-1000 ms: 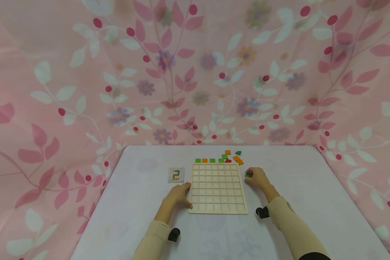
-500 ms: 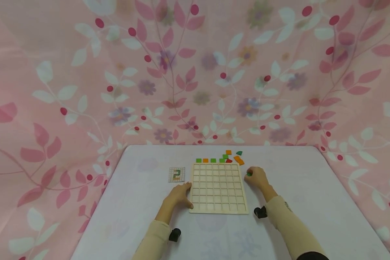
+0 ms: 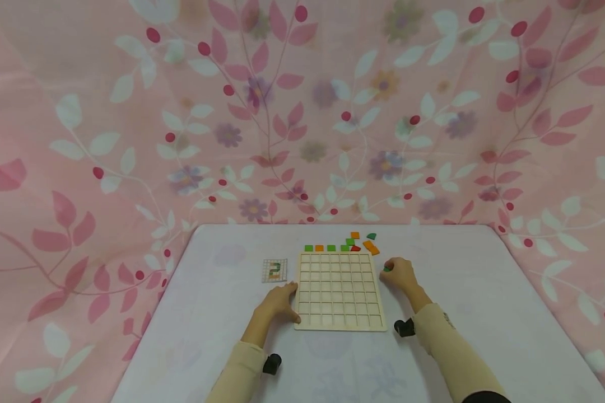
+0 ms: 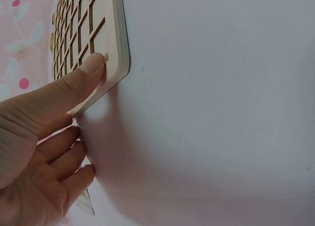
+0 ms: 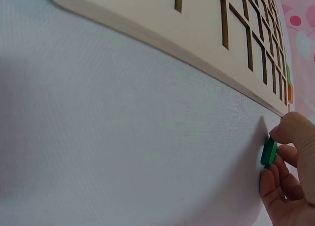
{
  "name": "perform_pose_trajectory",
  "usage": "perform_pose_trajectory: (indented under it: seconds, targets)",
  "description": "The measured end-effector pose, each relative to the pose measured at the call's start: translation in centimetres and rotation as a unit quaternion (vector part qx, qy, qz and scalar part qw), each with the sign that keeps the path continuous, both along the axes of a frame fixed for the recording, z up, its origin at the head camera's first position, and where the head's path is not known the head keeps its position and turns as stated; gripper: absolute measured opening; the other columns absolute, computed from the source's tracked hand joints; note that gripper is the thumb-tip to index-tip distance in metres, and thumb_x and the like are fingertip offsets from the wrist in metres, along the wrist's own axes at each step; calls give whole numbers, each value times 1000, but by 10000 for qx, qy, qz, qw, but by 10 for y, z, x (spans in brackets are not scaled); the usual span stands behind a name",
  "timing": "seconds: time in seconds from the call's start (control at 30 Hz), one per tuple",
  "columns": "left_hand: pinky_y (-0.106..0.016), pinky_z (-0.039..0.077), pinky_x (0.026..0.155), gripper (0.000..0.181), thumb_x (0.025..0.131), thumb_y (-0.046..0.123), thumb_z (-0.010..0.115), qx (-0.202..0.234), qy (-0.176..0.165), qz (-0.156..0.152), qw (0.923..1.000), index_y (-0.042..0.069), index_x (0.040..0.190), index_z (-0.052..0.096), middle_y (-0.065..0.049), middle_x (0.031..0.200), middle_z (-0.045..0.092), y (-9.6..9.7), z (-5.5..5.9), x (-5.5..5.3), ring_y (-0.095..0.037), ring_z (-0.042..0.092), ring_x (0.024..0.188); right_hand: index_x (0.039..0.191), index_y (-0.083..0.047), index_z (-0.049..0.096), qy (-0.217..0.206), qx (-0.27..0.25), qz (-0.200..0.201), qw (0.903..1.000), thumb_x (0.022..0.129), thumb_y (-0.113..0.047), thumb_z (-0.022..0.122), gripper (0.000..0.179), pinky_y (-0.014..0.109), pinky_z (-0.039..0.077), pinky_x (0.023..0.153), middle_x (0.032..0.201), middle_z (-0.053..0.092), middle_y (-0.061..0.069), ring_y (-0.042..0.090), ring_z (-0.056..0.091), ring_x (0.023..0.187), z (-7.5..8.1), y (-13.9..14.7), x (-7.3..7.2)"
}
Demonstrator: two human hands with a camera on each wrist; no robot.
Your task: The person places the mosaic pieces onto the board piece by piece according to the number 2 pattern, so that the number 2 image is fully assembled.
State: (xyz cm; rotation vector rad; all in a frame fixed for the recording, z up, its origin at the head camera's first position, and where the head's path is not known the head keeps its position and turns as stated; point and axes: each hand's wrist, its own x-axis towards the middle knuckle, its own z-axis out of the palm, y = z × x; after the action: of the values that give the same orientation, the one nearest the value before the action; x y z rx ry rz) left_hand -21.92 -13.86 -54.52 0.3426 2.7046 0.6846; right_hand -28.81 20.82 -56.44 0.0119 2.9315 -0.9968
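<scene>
A square wooden grid board (image 3: 340,327) lies flat on the table, its cells bare. My left hand (image 3: 277,302) rests against its left edge, thumb and fingers spread apart. In the left wrist view the thumb (image 4: 81,76) lies over the rim near a rounded corner, and the other fingers (image 4: 61,149) are loosely bent beside the edge. Just right of the board, my right hand (image 3: 400,274) pinches a small dark green tile (image 5: 268,152) between thumb and fingers, close over the tabletop. The fingers partly cover the tile's shape.
Behind the board lie loose tiles: several light green squares (image 3: 331,248), orange pieces (image 3: 371,247), a red piece (image 3: 355,248) and a dark green rounded piece (image 3: 371,236). Left of the board lies a gridded pattern card (image 3: 274,270) showing a figure like a 2.
The green tile has turned within my right fingers and shows less in the head view. My left hand and the board stay in place.
</scene>
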Motion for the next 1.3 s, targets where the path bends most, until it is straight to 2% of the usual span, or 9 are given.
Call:
perform_pose_trajectory:
  seconds: [0.17,0.37,0.5,0.63,0.77,0.9,1.07,1.3]
  targets:
    - [-50,34,107,93,57,21,90,-54,38,-6,10000,-1,136,46,-18,143,42,0,1,-1,-41,41,128,103,12,65,307,-500,161,9981,77,-7,67,32,42,53,77,93,66,22,29,60,83,0,-7,-2]
    - [-50,34,107,94,57,21,90,-44,48,-38,10000,-2,136,45,-18,143,42,-1,1,-1,-42,41,128,104,13,64,739,-1102,474,9900,77,-3,67,32,39,56,74,94,68,24,31,64,83,3,-32,-9]
    - [-51,34,107,96,56,21,90,-1,23,-30,10000,-1,137,44,-18,144,41,-2,-1,-1,-41,41,129,102,12,65,932,-1052,762,9871,77,-4,68,30,40,55,75,93,67,22,31,63,83,0,-50,-17]
    - [-50,34,107,96,56,21,90,32,16,-31,10000,-2,137,44,-19,144,41,-1,-1,0,-41,41,129,103,10,65,910,-919,923,9873,77,-5,68,30,41,55,76,94,66,20,30,61,85,-6,-63,-22]
    - [-49,33,109,96,57,20,90,101,-30,-43,9999,-2,138,44,-19,144,40,1,-3,1,-40,39,130,103,9,66,815,-944,874,9883,77,-4,68,29,42,54,79,96,67,19,30,62,88,-10,-71,-21]
    - [-49,32,109,96,57,20,90,142,-70,6,9999,-1,138,44,-18,145,39,2,-2,2,-39,39,131,102,10,66,954,-1007,873,9865,78,-2,69,27,44,55,80,97,67,22,33,64,88,-12,-74,-20]
    - [-48,32,109,95,57,20,90,63,-31,-2,10000,-1,138,44,-18,145,40,0,0,2,-38,39,132,107,9,65,938,-1260,837,9840,81,-3,69,29,45,54,79,102,66,23,33,62,90,-12,-73,-18]
    - [-49,32,109,95,57,20,90,85,4,-60,9999,-2,137,44,-19,144,40,-1,0,3,-38,39,131,102,7,67,1194,-1593,728,9773,79,-3,72,25,44,55,76,96,67,20,33,63,84,-15,-74,-13]
